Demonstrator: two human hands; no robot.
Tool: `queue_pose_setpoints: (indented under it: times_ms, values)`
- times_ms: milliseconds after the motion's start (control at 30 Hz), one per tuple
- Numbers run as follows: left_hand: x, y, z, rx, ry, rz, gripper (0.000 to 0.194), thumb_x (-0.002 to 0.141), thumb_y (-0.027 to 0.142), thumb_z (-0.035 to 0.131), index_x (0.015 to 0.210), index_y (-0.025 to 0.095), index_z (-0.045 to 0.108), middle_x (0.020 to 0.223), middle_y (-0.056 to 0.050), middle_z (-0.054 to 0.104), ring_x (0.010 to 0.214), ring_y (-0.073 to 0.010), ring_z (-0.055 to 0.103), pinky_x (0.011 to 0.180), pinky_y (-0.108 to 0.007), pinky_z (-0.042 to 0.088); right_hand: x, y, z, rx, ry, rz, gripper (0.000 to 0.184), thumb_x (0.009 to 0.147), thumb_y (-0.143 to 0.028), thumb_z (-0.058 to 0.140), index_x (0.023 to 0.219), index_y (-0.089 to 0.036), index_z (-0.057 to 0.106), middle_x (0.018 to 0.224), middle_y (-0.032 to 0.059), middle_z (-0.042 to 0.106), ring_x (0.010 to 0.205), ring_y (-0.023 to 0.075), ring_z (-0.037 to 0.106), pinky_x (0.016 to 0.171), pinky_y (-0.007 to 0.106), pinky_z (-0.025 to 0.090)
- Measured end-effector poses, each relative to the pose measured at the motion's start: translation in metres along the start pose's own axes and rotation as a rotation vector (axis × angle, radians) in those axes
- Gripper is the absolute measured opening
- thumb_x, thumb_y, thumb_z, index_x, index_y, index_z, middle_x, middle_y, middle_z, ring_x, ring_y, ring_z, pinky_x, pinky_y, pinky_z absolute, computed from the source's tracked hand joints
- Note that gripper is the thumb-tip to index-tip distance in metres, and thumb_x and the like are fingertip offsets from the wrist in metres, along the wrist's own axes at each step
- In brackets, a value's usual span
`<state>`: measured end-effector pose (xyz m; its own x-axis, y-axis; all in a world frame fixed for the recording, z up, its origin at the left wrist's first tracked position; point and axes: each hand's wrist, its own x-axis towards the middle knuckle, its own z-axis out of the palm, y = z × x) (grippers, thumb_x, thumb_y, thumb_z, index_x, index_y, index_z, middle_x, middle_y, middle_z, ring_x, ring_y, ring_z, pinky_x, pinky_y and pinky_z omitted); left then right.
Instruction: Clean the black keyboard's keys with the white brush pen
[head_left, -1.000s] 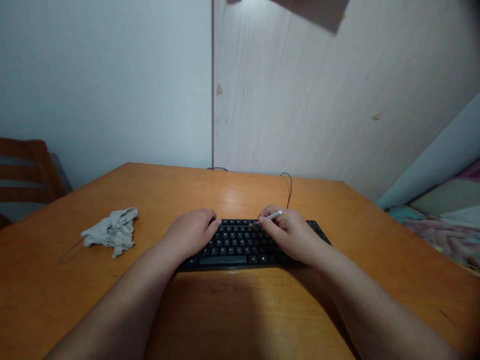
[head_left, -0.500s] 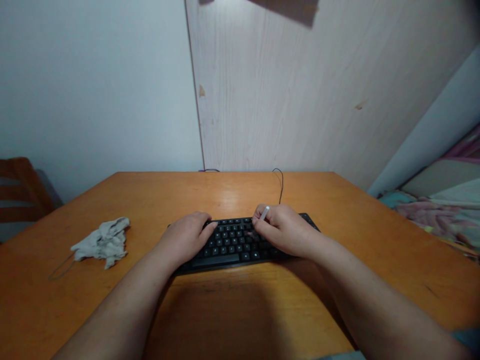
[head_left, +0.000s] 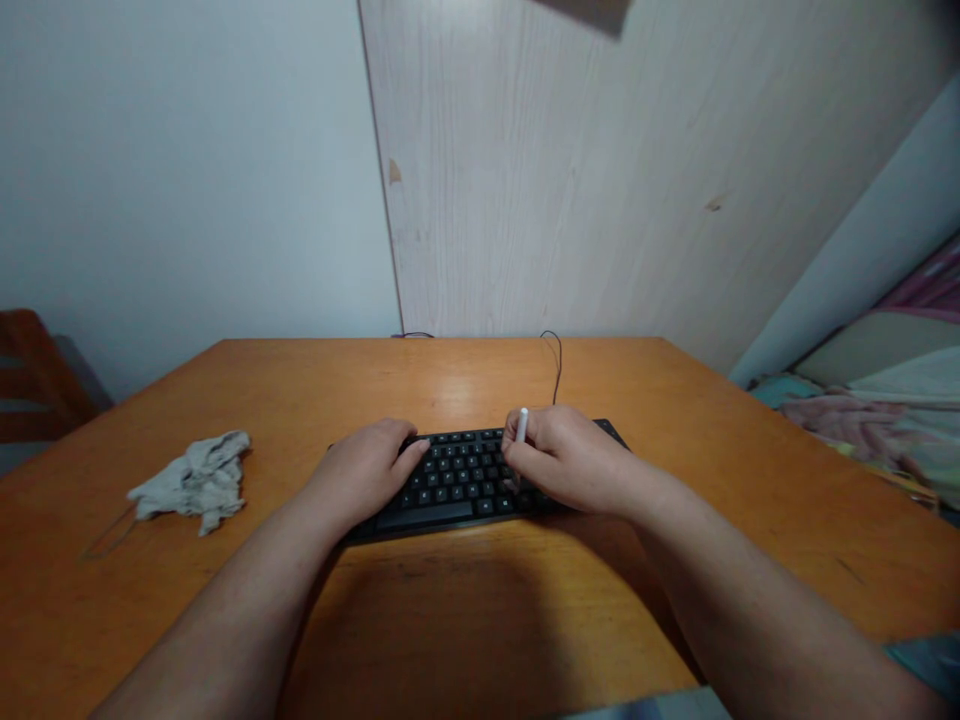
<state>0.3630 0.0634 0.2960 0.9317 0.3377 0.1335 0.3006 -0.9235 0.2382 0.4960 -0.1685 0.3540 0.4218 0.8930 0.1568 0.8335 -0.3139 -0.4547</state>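
Note:
A black keyboard (head_left: pixel 457 475) lies on the wooden table in front of me. My left hand (head_left: pixel 367 465) is over its left end, thumb on the keys and fingers curled at the far edge, holding it; the fingertips are partly hidden. Over the right part of the keys, my right hand (head_left: pixel 566 455) is closed around a thin white stick (head_left: pixel 523 424), whose rounded top pokes up from the fist. Under that hand, near the keys, a small blurred tip shows; I cannot tell its kind.
A crumpled grey cloth (head_left: pixel 196 478) with a loose string lies left on the table (head_left: pixel 300 385). A dark cable (head_left: pixel 558 370) runs behind the keyboard towards the wall. At far left is a wooden chair (head_left: pixel 37 375); bedding (head_left: pixel 840 425) lies off to the right.
The white stick has swung from leaning right to nearly upright in my right hand. My left hand stays on the keyboard's left end. The whole view has shifted slightly.

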Motion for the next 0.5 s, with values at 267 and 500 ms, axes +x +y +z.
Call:
queue_pose_setpoints:
  times_ms: [267,500]
  values:
    - [-0.0003,0.0011,-0.0008,0.002,-0.007,0.005,0.045,0.1,0.056,0.041,0.106,0.024,0.071,0.103,-0.01,0.075,0.095,-0.027,0.069,0.082,-0.035,0.05,-0.0027,-0.0011,-0.0008,0.162,-0.115,-0.031,0.028,0.091,-0.02,0.052,0.065,-0.02,0.059,0.06,0.0004,0.064,0.054,0.0135,0.052,0.053,0.027,0.034]
    - [0.0,0.0008,0.0,0.0,-0.005,-0.001,0.045,0.099,0.057,0.041,0.107,0.023,0.071,0.103,-0.011,0.075,0.095,-0.0274,0.069,0.081,-0.036,0.05,0.0013,0.0019,0.0024,0.236,0.048,-0.043,0.031,0.099,-0.025,0.048,0.073,-0.019,0.063,0.069,0.0027,0.071,0.067,0.015,0.062,0.064,0.027,0.042]
